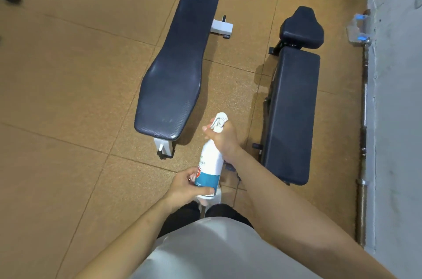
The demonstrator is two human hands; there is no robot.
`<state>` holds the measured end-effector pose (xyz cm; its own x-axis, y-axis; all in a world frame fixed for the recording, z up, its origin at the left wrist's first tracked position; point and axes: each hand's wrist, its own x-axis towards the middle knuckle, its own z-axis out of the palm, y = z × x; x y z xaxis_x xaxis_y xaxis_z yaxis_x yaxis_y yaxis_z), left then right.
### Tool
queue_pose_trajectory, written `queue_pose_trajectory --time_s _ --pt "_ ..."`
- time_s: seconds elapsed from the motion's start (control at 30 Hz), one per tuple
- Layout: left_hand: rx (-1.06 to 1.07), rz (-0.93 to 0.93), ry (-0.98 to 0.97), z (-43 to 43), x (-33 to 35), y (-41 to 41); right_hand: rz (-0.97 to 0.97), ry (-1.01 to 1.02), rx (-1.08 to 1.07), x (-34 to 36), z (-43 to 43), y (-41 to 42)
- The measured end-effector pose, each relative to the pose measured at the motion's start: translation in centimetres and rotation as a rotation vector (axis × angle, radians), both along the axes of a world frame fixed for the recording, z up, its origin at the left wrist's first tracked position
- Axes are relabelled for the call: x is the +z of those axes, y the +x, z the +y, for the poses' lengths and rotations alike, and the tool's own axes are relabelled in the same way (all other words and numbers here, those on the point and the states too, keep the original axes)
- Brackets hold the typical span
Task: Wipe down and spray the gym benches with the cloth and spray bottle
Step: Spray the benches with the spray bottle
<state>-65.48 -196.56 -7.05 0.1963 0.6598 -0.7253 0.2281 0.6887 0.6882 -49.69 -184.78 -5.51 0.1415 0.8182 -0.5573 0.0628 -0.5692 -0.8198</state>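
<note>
Head view: a person stands on the floor, looking down at both bare forearms reaching forward.
Right hand point(222, 138): wrapped around the neck of a white plastic spray bottle with a teal label band point(211, 164), just under the white trigger head point(219, 121); fingers closed on the bottle, one fingertip showing past its left side.
Left hand point(189, 185): cupped round the bottle's base, fingers curled shut against the teal band.
Bottle pose: tilted, nozzle end pointing away from the body, held in the air between the two benches.
Flat bench point(173, 68): long dark navy padded vinyl with a fine dimpled texture, rounded corners, wider at the near end, on a white metal frame; to the left of the bottle.
Second bench point(292, 109): darker rectangular pad with a separate rounded seat pad beyond it, black frame; to the right.
Floor point(68, 95): tan speckled rubber tiles with visible seams.
Right edge: a metal barbell point(364, 118) lies along a grey wall.
Clothing: pale grey shirt, dark trousers.
Cloth: cannot tell where it is.
</note>
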Motion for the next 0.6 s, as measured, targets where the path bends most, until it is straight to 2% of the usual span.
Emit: queue_pose_trajectory --time_s 0.2,0.3,0.4,0.6 --pt "0.113 0.058 0.053 -0.3 0.2 -3.4 -0.035 -0.020 0.028 -1.0 1.4 -5.3" --pt "0.101 0.049 0.069 -0.2 0.2 -5.1 0.003 -0.008 0.043 -1.0 1.5 -6.8" --pt "0.075 0.028 0.069 0.3 -0.2 -7.1 -0.058 -0.016 0.076 -0.9 1.8 -8.7" --pt "0.002 -0.013 0.132 2.5 -0.6 -14.4 -0.122 -0.022 -0.052 -0.4 3.4 -15.6"
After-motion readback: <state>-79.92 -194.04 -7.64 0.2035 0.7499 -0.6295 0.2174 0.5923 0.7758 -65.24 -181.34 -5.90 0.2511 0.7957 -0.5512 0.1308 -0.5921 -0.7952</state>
